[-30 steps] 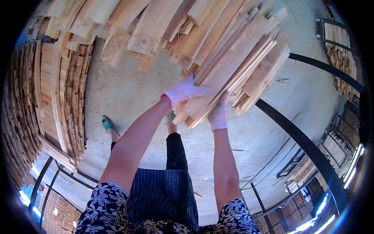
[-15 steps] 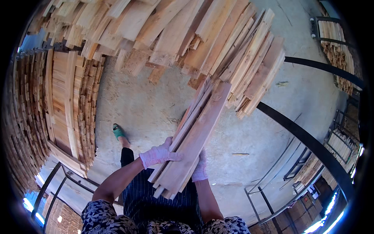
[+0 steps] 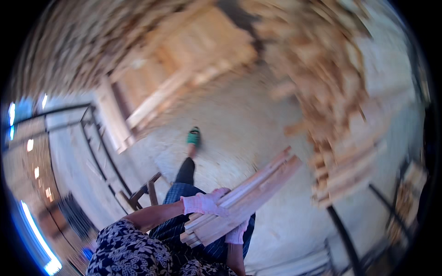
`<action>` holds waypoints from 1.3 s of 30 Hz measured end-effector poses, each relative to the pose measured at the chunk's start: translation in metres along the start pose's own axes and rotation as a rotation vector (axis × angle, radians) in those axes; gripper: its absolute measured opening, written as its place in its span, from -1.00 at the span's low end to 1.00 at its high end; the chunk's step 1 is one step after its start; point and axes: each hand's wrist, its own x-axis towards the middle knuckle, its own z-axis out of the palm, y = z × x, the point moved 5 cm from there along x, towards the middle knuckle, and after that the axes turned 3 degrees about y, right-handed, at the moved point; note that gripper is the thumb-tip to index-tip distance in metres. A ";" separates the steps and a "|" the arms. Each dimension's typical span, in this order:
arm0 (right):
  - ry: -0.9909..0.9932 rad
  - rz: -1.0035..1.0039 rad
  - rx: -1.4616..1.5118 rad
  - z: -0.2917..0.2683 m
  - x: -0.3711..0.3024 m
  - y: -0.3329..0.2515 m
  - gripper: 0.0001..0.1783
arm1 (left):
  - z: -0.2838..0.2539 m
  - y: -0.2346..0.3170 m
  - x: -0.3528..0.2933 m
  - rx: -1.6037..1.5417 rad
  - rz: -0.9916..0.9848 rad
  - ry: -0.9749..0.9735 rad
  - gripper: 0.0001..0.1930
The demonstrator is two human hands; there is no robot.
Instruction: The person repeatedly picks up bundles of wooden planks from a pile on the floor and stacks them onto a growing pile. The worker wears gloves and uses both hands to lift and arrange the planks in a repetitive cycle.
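A small bundle of wooden boards (image 3: 253,195) lies slantwise across the front of my body, its far end pointing up and to the right. My gloved left hand (image 3: 207,202) is closed over the bundle's left side near its lower end, fingers lying across the top. From beneath the right side, my gloved right hand (image 3: 237,233) grips the same boards, most of its fingers hidden under them. The boards are held off the floor, apart from the large pile of boards (image 3: 322,78) at the right.
At the upper left stands a stack of boards (image 3: 175,60) with a pale frame. Black metal frames (image 3: 103,152) stand at the left, and a dark stool-like piece (image 3: 149,188) is beside my leg. My foot in a green slipper (image 3: 194,136) is on the concrete floor (image 3: 221,119).
My view has swung left, so the board pile now appears at the right and the framed stack nearer the middle. The held boards have tilted further to the right, with both hands still on them.
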 end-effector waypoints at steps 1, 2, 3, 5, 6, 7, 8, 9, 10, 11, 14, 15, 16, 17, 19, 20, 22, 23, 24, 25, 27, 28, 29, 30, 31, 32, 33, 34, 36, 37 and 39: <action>-0.032 0.030 -0.050 0.020 0.000 0.004 -0.23 | -0.019 0.000 -0.017 -0.045 0.006 0.063 0.22; -0.053 0.055 -0.107 0.035 -0.001 0.005 -0.21 | -0.030 0.003 -0.035 -0.098 0.015 0.116 0.22; -0.108 0.015 -0.165 0.052 0.000 0.004 -0.19 | -0.043 0.006 -0.046 -0.145 0.040 0.153 0.21; -0.226 0.008 -0.271 0.084 0.022 0.023 -0.14 | -0.082 0.003 -0.078 -0.233 0.183 0.292 0.20; -0.269 -0.006 -0.319 0.102 0.029 0.029 -0.12 | -0.105 0.002 -0.094 -0.276 0.257 0.343 0.20; -0.281 0.027 -0.450 0.136 0.027 0.028 -0.04 | -0.131 0.013 -0.113 -0.327 0.308 0.406 0.18; -0.328 0.014 -0.516 0.169 0.033 0.027 -0.01 | -0.153 0.016 -0.125 -0.379 0.359 0.456 0.17; -0.391 -0.001 -0.573 0.207 0.044 0.030 0.02 | -0.178 0.016 -0.136 -0.415 0.413 0.513 0.15; -0.485 -0.085 -0.697 0.252 0.053 0.028 0.03 | -0.202 0.020 -0.146 -0.452 0.461 0.573 0.14; -0.547 -0.141 -0.776 0.298 0.057 0.032 0.00 | -0.232 0.022 -0.155 -0.452 0.421 0.634 0.12; -0.671 -0.302 -1.003 0.433 0.068 0.052 -0.04 | -0.309 0.015 -0.161 -0.463 0.400 0.856 0.05; -0.722 -0.375 -1.111 0.470 0.080 0.062 -0.02 | -0.330 0.001 -0.147 -0.459 0.468 0.989 0.01; -0.758 -0.388 -1.131 0.501 0.096 0.069 0.02 | -0.354 -0.004 -0.135 -0.561 0.466 1.022 -0.01; -0.798 -0.397 -1.151 0.529 0.110 0.079 0.06 | -0.379 -0.010 -0.126 -0.663 0.460 1.055 -0.03; -0.552 -0.496 -1.553 0.585 0.127 0.103 0.14 | -0.413 -0.036 -0.115 -0.811 0.457 1.150 -0.05; -0.486 -0.639 -1.659 0.604 0.142 0.115 0.17 | -0.427 -0.048 -0.112 -0.851 0.473 1.214 -0.05; -0.311 -0.938 -1.847 0.625 0.172 0.123 0.22 | -0.438 -0.061 -0.105 -0.898 0.420 1.260 -0.06; -0.207 -0.985 -1.920 0.628 0.184 0.122 0.22 | -0.434 -0.073 -0.109 -0.906 0.344 1.252 -0.06; -0.095 -1.019 -1.994 0.627 0.190 0.120 0.23 | -0.428 -0.088 -0.112 -0.911 0.259 1.235 -0.05; 0.003 -1.050 -2.069 0.627 0.194 0.124 0.24 | -0.426 -0.108 -0.118 -0.939 0.205 1.214 -0.05; 0.119 -1.115 -2.181 0.627 0.196 0.139 0.23 | -0.418 -0.153 -0.136 -0.895 0.082 1.281 -0.04; 0.141 -1.232 -2.224 0.626 0.202 0.136 0.21 | -0.417 -0.171 -0.142 -0.814 0.025 1.353 -0.03; 0.156 -1.358 -2.257 0.623 0.214 0.133 0.19 | -0.422 -0.192 -0.141 -0.608 -0.032 1.521 -0.04; 0.164 -1.482 -2.283 0.624 0.221 0.131 0.18 | -0.432 -0.202 -0.144 -0.388 -0.097 1.680 -0.04; 0.117 -1.429 -2.294 0.622 0.227 0.128 0.17 | -0.444 -0.204 -0.147 -0.318 -0.255 1.609 -0.07; 0.073 -1.376 -2.302 0.620 0.233 0.125 0.16 | -0.460 -0.208 -0.150 -0.246 -0.406 1.528 -0.09; 0.029 -1.323 -2.306 0.620 0.236 0.123 0.15 | -0.474 -0.212 -0.154 -0.171 -0.552 1.443 -0.11; -0.008 -1.279 -2.295 0.624 0.235 0.126 0.14 | -0.483 -0.223 -0.155 -0.010 -0.601 1.433 -0.18; -0.061 -1.193 -2.276 0.631 0.235 0.126 0.12 | -0.494 -0.234 -0.144 0.040 -0.683 1.378 -0.23; -0.141 -1.138 -2.210 0.628 0.240 0.113 0.11 | -0.499 -0.219 -0.144 0.148 -0.651 1.449 -0.23; -0.239 -1.087 -2.081 0.626 0.242 0.093 0.10 | -0.512 -0.186 -0.149 0.367 -0.583 1.603 -0.24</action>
